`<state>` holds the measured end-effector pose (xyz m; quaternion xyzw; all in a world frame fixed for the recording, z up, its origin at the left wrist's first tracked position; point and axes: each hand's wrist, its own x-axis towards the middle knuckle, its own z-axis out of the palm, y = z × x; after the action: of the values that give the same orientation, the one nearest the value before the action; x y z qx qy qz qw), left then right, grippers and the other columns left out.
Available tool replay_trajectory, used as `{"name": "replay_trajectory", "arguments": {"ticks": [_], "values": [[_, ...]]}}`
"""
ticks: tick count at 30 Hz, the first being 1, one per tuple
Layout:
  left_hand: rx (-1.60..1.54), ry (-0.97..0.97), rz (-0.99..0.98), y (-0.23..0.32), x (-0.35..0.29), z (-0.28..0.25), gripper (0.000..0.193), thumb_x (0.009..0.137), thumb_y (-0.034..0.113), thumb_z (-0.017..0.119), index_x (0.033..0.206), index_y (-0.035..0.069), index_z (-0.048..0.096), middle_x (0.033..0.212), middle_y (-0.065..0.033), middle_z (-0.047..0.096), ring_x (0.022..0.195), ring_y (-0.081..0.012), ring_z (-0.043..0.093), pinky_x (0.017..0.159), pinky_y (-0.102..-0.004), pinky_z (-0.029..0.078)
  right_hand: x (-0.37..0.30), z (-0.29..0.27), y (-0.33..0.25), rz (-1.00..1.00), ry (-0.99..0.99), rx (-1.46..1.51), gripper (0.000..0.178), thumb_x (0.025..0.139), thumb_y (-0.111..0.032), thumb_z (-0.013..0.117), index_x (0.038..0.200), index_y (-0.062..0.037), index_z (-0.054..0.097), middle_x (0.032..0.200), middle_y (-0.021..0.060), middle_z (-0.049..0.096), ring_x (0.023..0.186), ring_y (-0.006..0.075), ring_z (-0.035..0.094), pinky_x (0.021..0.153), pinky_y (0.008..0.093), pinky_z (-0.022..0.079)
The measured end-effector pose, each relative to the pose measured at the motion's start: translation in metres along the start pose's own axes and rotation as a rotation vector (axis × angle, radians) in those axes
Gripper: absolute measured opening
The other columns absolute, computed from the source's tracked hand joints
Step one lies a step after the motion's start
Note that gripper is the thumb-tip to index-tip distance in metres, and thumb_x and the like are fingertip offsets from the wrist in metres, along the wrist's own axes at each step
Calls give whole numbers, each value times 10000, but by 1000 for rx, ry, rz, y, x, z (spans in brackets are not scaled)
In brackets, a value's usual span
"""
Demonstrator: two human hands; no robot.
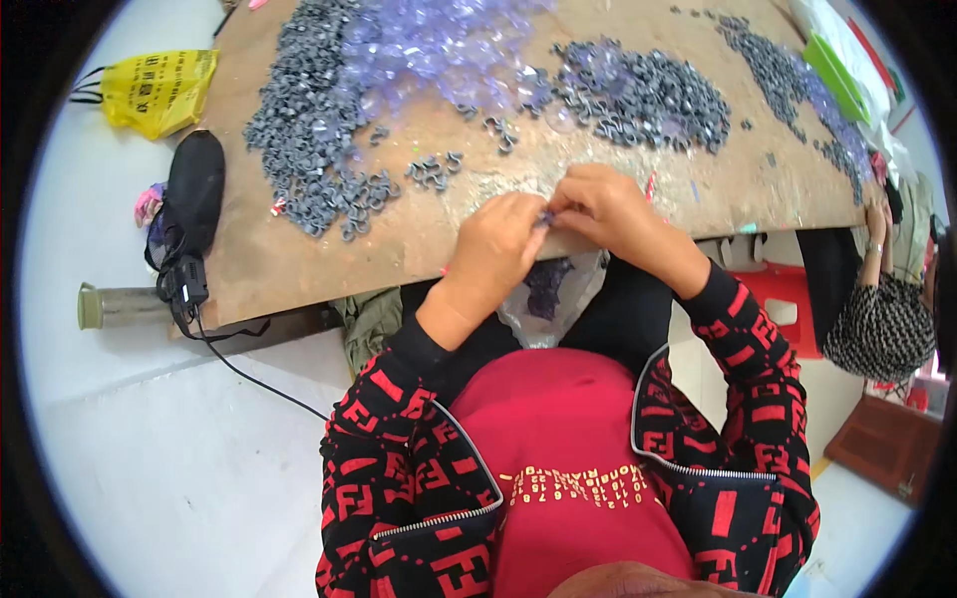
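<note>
At the table's near edge, my left hand (pixel 498 237) and my right hand (pixel 604 206) meet with fingers pinched together. Between their fingertips is a small dark purplish-grey piece (pixel 544 219), mostly covered by the fingers. Below them, over my lap, a clear plastic bag (pixel 581 304) hangs open with dark purple pieces (pixel 546 287) inside. A few loose grey curved plastic pieces (pixel 433 172) lie beyond my left hand. Farther off are a large heap of the grey pieces (pixel 299 130), a spread of clear purple plastic pieces (pixel 429 50) and a mixed heap (pixel 643 95).
The worn wooden table (pixel 399 249) has another heap (pixel 768 75) at right, by a green tray (pixel 835 80). A co-worker (pixel 882 309) sits at far right. A yellow bag (pixel 159 92), a black cased device with a cord (pixel 194 199) and a bottle (pixel 125 308) are at left.
</note>
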<state>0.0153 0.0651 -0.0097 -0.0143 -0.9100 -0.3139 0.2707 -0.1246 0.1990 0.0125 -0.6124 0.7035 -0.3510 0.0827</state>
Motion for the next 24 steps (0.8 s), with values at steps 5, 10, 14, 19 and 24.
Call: {"name": "replay_trajectory", "arguments": {"ticks": [5,10,14,19,24], "values": [[27,-54,-21,0,1,-2,203,702,40,638,879,31,540,805,-143,556,792,-339,561,686,-418,460,8,1,-5,11,-107,-142,117,688,-81,682,719,-39,578,703,126,578,697,335,582,619,402,452],[-65,23,-101,-1,-3,1,151,712,59,645,850,38,589,791,-125,561,760,-318,566,662,-391,462,9,-2,-11,36,-152,-132,121,707,-84,675,748,-30,574,715,132,584,714,333,586,634,403,451],[-17,37,-106,2,-3,3,165,701,49,646,853,48,583,810,-111,548,767,-305,556,661,-389,461,11,-4,-17,114,-141,-39,105,723,-66,658,755,-18,570,722,138,579,712,339,578,642,405,447],[58,-8,-80,6,5,3,146,687,33,640,807,49,557,789,-101,524,758,-297,537,651,-379,464,5,0,-14,120,-59,-73,136,727,-107,676,774,-53,561,745,110,583,698,340,588,600,423,450],[124,-21,32,9,6,11,113,690,37,611,784,59,552,780,-96,521,741,-285,533,649,-364,472,-6,3,-13,156,-25,-95,132,736,-103,664,775,-46,551,742,122,576,702,352,583,588,430,446]]}}
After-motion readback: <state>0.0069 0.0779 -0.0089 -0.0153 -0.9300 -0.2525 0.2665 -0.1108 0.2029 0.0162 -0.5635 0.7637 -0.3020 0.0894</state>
